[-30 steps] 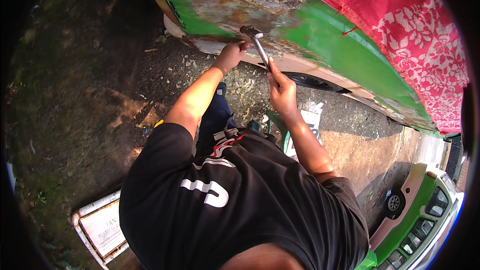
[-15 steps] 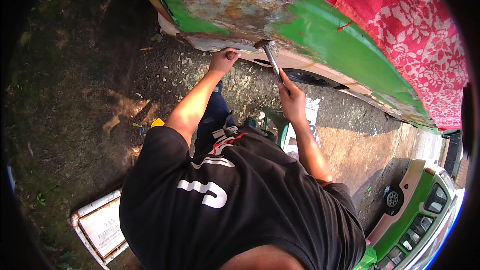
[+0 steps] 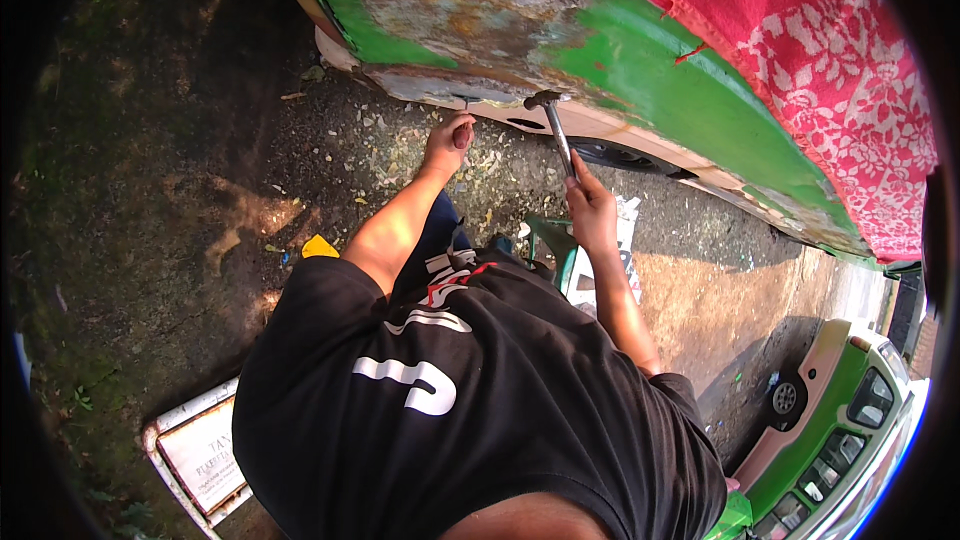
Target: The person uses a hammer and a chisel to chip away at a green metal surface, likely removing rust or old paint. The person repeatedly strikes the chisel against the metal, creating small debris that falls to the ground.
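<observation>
My right hand (image 3: 592, 208) is wrapped round the grip of a hammer (image 3: 557, 130) with a metal shaft. The hammer's head is raised close to the lower edge of a vehicle's side panel (image 3: 630, 50), which is green with bare, rusty, scraped patches. To the left of it my left hand (image 3: 443, 152) is closed round a tool with a rounded brown handle (image 3: 463, 136). A short thin dark shaft shows past the fingers, against the panel's pale lower edge. Whether it is a chisel or a screwdriver I cannot make out. The hammer head and handle end are apart.
A red cloth with white flowers (image 3: 830, 80) covers the vehicle's upper part. Beneath its side lies a dark wheel (image 3: 615, 155). Paint chips (image 3: 370, 155) litter the ground. Behind my right arm is a green stool (image 3: 552, 240); a white-framed sign (image 3: 200, 455) and another green van (image 3: 830, 440) are nearby.
The hammer has shifted slightly right and down, away from the brown-handled tool. My left hand has dropped a little and tilted, so the tool's thin shaft now shows.
</observation>
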Demonstrator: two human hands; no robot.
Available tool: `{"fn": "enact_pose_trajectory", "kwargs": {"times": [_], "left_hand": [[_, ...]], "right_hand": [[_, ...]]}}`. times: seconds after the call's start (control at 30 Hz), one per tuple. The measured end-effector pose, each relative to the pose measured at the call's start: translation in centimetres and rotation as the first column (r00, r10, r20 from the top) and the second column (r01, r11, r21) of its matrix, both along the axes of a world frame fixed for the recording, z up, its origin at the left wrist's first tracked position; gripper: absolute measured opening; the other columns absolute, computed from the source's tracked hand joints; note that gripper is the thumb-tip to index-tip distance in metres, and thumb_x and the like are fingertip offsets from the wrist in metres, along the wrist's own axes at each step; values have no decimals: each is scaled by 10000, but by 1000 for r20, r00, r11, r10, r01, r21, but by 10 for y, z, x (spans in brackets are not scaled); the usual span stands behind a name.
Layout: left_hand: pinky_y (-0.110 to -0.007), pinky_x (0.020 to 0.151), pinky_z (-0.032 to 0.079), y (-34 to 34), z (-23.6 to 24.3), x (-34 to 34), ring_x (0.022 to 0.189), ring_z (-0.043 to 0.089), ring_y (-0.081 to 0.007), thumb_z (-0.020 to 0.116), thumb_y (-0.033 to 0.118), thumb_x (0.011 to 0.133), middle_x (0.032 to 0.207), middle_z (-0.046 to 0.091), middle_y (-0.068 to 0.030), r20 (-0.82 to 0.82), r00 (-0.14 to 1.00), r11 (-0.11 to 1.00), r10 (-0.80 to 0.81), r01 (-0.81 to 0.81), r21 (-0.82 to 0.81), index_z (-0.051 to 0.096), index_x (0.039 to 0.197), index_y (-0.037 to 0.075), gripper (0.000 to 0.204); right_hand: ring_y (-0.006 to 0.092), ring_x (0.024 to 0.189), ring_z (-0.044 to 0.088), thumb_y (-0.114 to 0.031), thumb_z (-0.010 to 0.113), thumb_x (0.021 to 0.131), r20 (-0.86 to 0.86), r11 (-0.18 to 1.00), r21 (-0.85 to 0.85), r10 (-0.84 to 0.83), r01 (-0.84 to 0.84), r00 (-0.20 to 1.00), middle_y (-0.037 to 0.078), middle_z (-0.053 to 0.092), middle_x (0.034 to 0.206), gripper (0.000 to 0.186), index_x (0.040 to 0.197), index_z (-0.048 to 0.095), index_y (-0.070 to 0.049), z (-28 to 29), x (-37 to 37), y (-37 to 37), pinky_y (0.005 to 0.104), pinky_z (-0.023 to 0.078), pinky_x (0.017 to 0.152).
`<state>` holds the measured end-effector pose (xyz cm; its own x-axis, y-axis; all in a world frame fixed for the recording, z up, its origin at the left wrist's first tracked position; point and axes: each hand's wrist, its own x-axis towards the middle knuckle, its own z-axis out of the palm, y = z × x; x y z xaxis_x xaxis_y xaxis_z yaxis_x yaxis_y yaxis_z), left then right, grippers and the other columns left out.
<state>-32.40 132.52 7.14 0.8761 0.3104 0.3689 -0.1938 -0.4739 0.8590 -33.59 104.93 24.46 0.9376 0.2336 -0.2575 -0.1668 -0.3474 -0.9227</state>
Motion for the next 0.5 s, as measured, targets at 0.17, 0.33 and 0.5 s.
{"fn": "enact_pose_trajectory", "kwargs": {"times": [0.17, 0.33, 0.5], "left_hand": [[-354, 795, 518, -2, -10, -5, 927, 642, -333, 601, -57, 741, 1130, 625, -133, 26, 999, 998, 25, -27, 56, 612, 1055, 89, 347], [-341, 799, 517, -7, 8, -2, 910, 657, -302, 637, -12, 783, 1061, 660, -126, 24, 998, 997, 63, -64, 51, 624, 1026, 69, 257], [-288, 794, 509, 7, 39, 9, 894, 673, -168, 674, 41, 806, 943, 699, -94, -248, 963, 990, 104, -125, -72, 618, 1000, 46, 202]], "right_hand": [[48, 733, 446, -106, 580, 955, -33, 1000, -21, 13, -14, 999, -31, 591, 862, 451, 1396, 521, -178, 0, 2, 0, 207, 417, 691], [40, 730, 437, -106, 577, 956, -80, 1000, -14, -4, 3, 997, -32, 582, 852, 450, 1399, 516, -158, 4, 1, 0, 201, 408, 675], [32, 669, 408, -92, 564, 956, -38, 999, 39, -26, 27, 999, -54, 516, 777, 457, 1407, 501, -118, 0, -2, -4, 199, 373, 608]]}}
